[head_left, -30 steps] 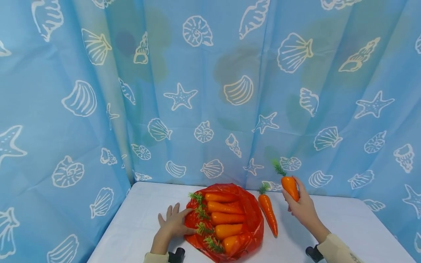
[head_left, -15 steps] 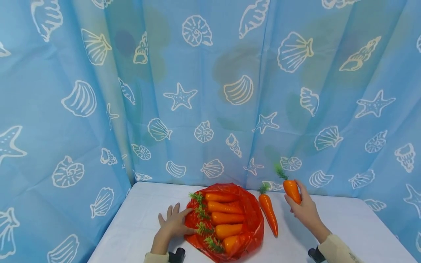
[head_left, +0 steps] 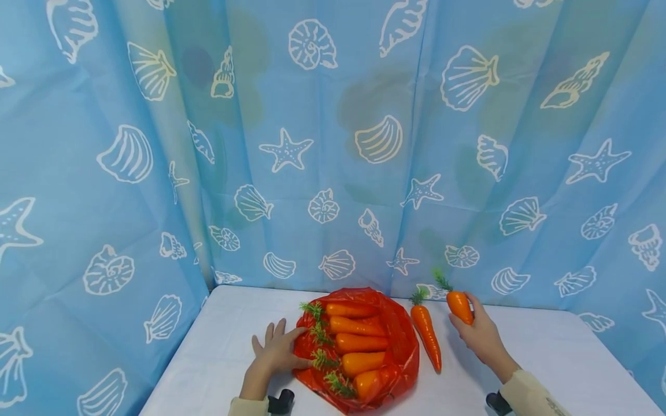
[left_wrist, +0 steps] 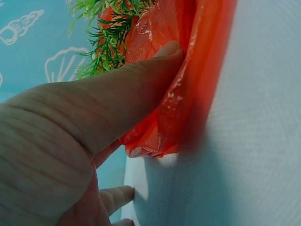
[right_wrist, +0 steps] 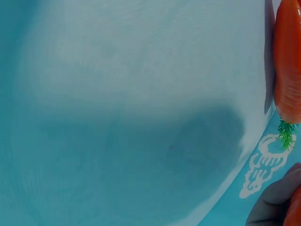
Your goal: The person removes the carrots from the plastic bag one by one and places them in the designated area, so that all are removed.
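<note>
My left hand point(head_left: 278, 352) is spread at the left edge of a red plastic bag point(head_left: 403, 346), its thumb and index finger straight against the plastic. In the left wrist view the thumb point(left_wrist: 136, 89) presses on the bag's fold, while other fingertips reach the white cloth. Several carrots point(head_left: 361, 344) lie side by side in the bag, green tops toward this hand. My right hand point(head_left: 484, 338) grips another carrot point(head_left: 459, 306) above the table, leafy end up and tilted left. Only a sliver of that hand point(right_wrist: 270, 202) shows in the right wrist view. Its carrot's lower end is hidden.
A loose carrot point(head_left: 425, 335) lies on the white table point(head_left: 229, 312) between the bag and my right hand, green top toward the back. A blue curtain point(head_left: 322, 162) with white shell prints hangs behind the table's far edge and along the sides.
My right hand, still gripping the carrot, has shifted slightly and dipped a little over the last half second. The left hand and the bag hold their places.
</note>
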Tool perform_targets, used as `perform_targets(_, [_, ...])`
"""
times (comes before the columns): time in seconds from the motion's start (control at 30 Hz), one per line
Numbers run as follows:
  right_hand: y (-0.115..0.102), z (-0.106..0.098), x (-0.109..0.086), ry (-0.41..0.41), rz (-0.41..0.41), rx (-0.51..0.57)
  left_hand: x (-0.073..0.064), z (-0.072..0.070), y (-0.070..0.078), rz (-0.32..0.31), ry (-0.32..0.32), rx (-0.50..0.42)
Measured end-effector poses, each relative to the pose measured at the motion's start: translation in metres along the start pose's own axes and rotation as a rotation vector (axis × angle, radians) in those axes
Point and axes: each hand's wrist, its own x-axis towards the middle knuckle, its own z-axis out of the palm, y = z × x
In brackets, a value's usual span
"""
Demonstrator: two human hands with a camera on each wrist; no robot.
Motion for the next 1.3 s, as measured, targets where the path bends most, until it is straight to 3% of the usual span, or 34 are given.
perform_targets(0.6, [0.008, 0.008, 0.004, -0.059, 0.119, -0.084, 0.0, 0.002, -0.001, 0.007, 0.006, 0.014])
perform_targets(1.3, [0.015, 0.014, 0.008, -0.121, 0.148, -0.11, -0.003, -0.002, 0.002, 0.013, 0.005, -0.015])
